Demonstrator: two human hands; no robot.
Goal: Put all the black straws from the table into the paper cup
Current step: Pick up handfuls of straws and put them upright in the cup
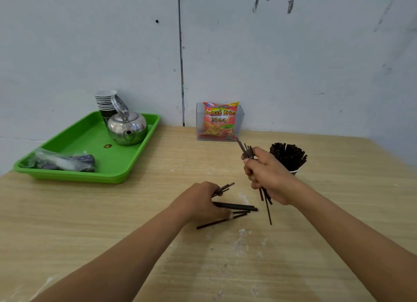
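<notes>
My right hand grips a bundle of several black straws held upright above the wooden table, just left of the paper cup. The cup stands at the right and is packed with many black straws; only a bit of its white rim shows behind my hand. My left hand rests low on the table and pinches a few straws whose ends poke out to the right. Several loose black straws lie on the table under and beside that hand.
A green tray at the back left carries a steel kettle, a stack of paper cups and a plastic bag. A clear box with a snack packet stands against the wall. White smears mark the wooden table.
</notes>
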